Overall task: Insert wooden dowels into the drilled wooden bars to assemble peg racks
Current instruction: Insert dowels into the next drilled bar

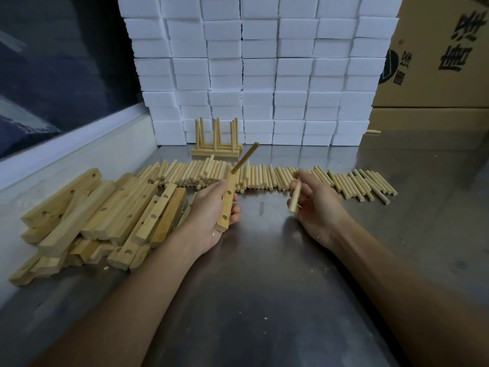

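Item: peg rack, part-built; left hand [214, 213] grips a drilled bar [228, 205] held above the worktop [264, 287], one peg [244, 158] already seated in its far hole and leaning away, two holes showing open; right hand [315, 205] pinches a loose dowel [294, 195], clear of the bar. Stock: row of dowels [277, 178] behind the hands; pile of bars [100, 215] at left; finished racks [217, 141] before the white blocks [251, 70]. Step in hand: second peg (by my reading); next move calls for lining the dowel tip square with the middle hole, then pressing it home.
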